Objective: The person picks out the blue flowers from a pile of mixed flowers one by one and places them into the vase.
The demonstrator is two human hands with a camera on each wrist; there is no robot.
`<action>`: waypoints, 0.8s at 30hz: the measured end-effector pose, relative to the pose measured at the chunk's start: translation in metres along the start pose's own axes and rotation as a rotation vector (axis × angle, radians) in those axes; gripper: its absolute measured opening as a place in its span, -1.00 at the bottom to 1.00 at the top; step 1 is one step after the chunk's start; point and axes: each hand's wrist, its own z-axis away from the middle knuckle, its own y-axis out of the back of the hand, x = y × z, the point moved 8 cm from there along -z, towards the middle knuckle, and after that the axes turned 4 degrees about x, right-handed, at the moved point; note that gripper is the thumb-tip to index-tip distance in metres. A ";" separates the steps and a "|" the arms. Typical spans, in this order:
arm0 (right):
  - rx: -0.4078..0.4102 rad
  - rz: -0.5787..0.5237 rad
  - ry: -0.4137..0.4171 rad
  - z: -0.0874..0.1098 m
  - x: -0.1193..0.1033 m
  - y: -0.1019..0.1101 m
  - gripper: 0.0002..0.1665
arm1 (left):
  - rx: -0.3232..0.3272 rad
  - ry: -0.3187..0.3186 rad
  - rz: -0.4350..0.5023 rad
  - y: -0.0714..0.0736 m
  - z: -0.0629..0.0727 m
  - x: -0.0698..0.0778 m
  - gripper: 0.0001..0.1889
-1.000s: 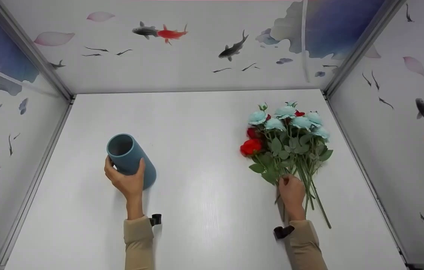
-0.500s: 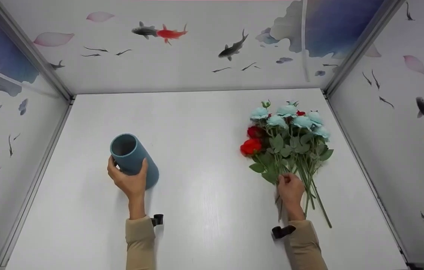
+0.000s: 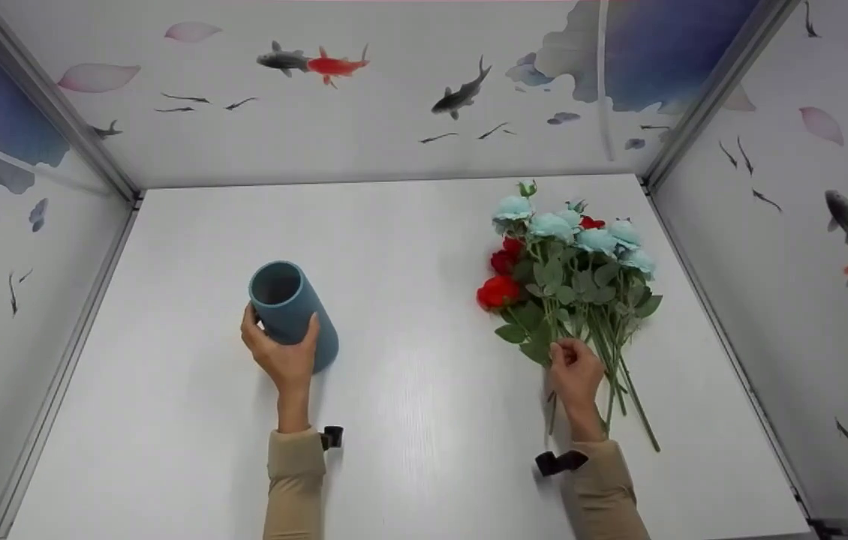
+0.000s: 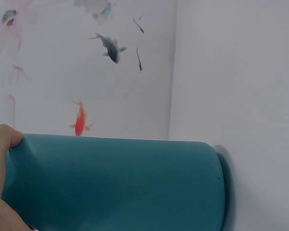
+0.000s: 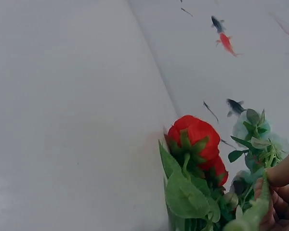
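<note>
A blue-teal cylindrical vase (image 3: 313, 322) stands on the left half of the table, its round mouth facing up. My left hand (image 3: 285, 364) grips its near side close to the rim, thumb on the right. The left wrist view has the vase (image 4: 120, 183) lying across the frame, with part of the hand (image 4: 0, 178) at its top end. On the right, my right hand (image 3: 578, 373) pinches a green flower stem (image 5: 265, 192) between thumb and fingers. Around it lies a bunch of light blue roses (image 3: 551, 227) and red roses (image 3: 499, 292) with green leaves.
Loose stems (image 3: 640, 405) of the bunch stretch toward the near right of the white table (image 3: 409, 450). Panels painted with fish, the back wall (image 3: 379, 142) among them, enclose the table on the left, back and right.
The vase and my left hand have moved right. A light blue rose at the bunch's upper left has shifted up and away, with my right hand still pinching a stem.
</note>
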 end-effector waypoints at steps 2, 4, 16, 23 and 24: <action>0.004 -0.047 -0.001 0.000 -0.007 0.000 -0.92 | -0.003 -0.017 0.006 -0.003 0.002 0.002 -0.11; 0.005 -0.083 0.005 0.000 -0.014 0.000 -0.93 | -0.011 -0.022 0.017 -0.007 0.005 0.004 -0.12; -0.005 -0.232 0.131 0.003 -0.095 0.004 -0.95 | -0.050 -0.037 0.044 -0.027 0.017 0.012 -0.12; 0.011 -0.260 0.149 0.006 -0.106 -0.005 -0.94 | -0.095 -0.053 0.054 -0.039 0.025 0.017 -0.12; 0.011 -0.268 0.146 0.006 -0.107 -0.006 -0.95 | -0.098 -0.054 0.058 -0.040 0.026 0.018 -0.12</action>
